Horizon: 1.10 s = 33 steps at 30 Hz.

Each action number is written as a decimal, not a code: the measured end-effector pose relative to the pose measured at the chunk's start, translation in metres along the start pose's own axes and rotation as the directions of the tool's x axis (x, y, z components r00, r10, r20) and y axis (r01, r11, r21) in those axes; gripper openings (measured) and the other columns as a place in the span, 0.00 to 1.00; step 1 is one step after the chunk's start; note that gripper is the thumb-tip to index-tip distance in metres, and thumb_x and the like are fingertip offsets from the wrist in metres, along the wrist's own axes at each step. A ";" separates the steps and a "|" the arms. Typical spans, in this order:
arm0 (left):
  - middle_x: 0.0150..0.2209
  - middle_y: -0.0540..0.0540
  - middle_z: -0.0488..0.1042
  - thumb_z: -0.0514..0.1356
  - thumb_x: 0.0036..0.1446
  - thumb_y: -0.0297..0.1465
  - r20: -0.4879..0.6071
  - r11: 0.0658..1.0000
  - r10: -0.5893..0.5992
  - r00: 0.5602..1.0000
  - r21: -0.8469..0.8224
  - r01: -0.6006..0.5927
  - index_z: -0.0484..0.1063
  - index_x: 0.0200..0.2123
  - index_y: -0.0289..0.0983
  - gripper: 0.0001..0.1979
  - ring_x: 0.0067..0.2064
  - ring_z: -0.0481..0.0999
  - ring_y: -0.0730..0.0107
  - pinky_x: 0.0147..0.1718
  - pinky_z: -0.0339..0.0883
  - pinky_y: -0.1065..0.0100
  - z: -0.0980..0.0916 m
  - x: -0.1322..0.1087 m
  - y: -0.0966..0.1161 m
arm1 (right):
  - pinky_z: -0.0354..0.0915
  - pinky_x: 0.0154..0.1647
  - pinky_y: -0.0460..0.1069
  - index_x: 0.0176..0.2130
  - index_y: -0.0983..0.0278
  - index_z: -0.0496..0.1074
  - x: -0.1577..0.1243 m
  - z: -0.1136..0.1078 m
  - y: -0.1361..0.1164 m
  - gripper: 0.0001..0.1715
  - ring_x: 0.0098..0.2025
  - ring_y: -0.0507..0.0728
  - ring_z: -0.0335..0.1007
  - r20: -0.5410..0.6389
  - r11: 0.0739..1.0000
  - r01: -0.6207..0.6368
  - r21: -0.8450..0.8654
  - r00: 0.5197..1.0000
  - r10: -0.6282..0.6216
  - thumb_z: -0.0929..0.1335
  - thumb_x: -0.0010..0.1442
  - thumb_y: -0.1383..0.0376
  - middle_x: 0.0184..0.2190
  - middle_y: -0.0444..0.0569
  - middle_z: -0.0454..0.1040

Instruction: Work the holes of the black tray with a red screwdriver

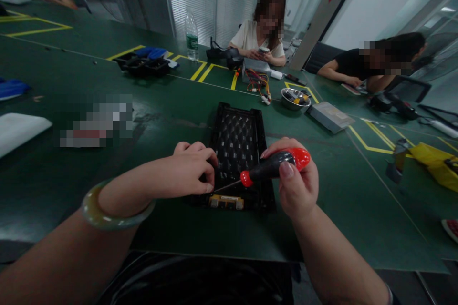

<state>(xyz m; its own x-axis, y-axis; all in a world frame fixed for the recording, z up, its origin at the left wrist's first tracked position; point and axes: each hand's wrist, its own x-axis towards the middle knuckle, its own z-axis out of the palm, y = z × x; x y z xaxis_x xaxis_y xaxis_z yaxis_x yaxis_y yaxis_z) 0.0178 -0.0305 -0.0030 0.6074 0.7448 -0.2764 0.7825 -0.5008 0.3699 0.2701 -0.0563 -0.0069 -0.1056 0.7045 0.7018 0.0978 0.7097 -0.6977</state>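
Observation:
In front of me on the green table lies a black plastic tray-like housing [238, 143] with a quilted-looking inner face. A small yellow-orange connector board [226, 201] sits at its near end. My right hand [300, 181] is wrapped round the red and black handle of a screwdriver [270, 167]. The thin shaft points left and down to the housing's near left corner. My left hand [195, 169] rests on the housing's left edge, fingers curled, with thumb and fingertips by the shaft's tip. Whatever those fingertips pinch is hidden.
Beyond the housing stand a metal bowl [295, 98] of small parts, a grey metal box [331, 116] and a power supply with coloured wires [259, 81]. A water bottle [192, 38] and a black bin with blue gloves [146, 61] are farther back. Several people sit around the table.

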 end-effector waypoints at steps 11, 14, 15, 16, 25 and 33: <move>0.56 0.47 0.77 0.67 0.62 0.39 -0.022 0.999 0.041 0.999 -0.032 -0.042 0.87 0.33 0.48 0.09 0.60 0.68 0.48 0.62 0.50 0.48 0.001 0.000 -0.003 | 0.79 0.38 0.52 0.50 0.53 0.68 0.004 0.011 -0.005 0.36 0.37 0.55 0.82 0.119 0.974 -0.021 0.225 0.993 -0.006 0.85 0.50 0.56 0.38 0.40 0.83; 0.56 0.48 0.77 0.66 0.63 0.41 -0.012 0.998 0.044 0.999 -0.034 -0.044 0.87 0.35 0.49 0.09 0.61 0.67 0.47 0.61 0.49 0.47 0.000 0.000 -0.003 | 0.81 0.43 0.54 0.55 0.55 0.74 0.000 0.008 -0.003 0.29 0.43 0.57 0.83 0.179 0.970 -0.098 0.223 0.982 0.058 0.81 0.57 0.54 0.43 0.45 0.83; 0.56 0.48 0.77 0.66 0.64 0.42 -0.006 0.999 0.045 0.999 -0.031 -0.045 0.87 0.35 0.50 0.09 0.61 0.67 0.48 0.61 0.49 0.47 0.000 0.000 -0.002 | 0.81 0.44 0.55 0.58 0.54 0.75 -0.001 0.007 -0.002 0.29 0.45 0.57 0.82 0.197 0.972 -0.118 0.202 0.977 0.078 0.79 0.60 0.54 0.45 0.47 0.83; 0.56 0.49 0.77 0.65 0.65 0.42 0.000 0.999 0.046 0.999 -0.026 -0.046 0.87 0.36 0.50 0.09 0.61 0.67 0.48 0.60 0.49 0.46 -0.001 0.000 -0.002 | 0.81 0.45 0.56 0.62 0.53 0.74 -0.003 0.005 -0.002 0.30 0.46 0.58 0.81 0.214 0.975 -0.133 0.179 0.972 0.093 0.77 0.63 0.54 0.47 0.48 0.83; 0.56 0.48 0.77 0.66 0.63 0.39 0.001 0.999 0.034 0.999 -0.004 -0.034 0.86 0.36 0.49 0.07 0.61 0.67 0.47 0.61 0.48 0.45 0.000 0.001 -0.002 | 0.81 0.48 0.56 0.75 0.45 0.57 -0.008 0.009 0.000 0.39 0.42 0.55 0.78 0.230 0.943 -0.204 0.261 0.962 0.145 0.70 0.71 0.59 0.53 0.49 0.80; 0.54 0.47 0.77 0.66 0.63 0.39 -0.003 0.998 0.054 0.999 -0.038 -0.054 0.87 0.35 0.48 0.08 0.59 0.68 0.49 0.62 0.50 0.48 -0.001 -0.001 -0.002 | 0.81 0.46 0.55 0.72 0.48 0.64 -0.005 0.007 -0.001 0.53 0.39 0.56 0.78 0.183 0.989 -0.125 0.076 0.977 0.110 0.82 0.55 0.62 0.45 0.45 0.80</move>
<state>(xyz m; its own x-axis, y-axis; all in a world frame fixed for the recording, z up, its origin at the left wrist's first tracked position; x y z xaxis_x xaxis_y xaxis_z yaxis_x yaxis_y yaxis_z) 0.0158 -0.0296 -0.0027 0.6485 0.7177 -0.2537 0.7427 -0.5234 0.4177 0.2638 -0.0602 -0.0111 -0.2739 0.7652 0.5827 0.0349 0.6133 -0.7890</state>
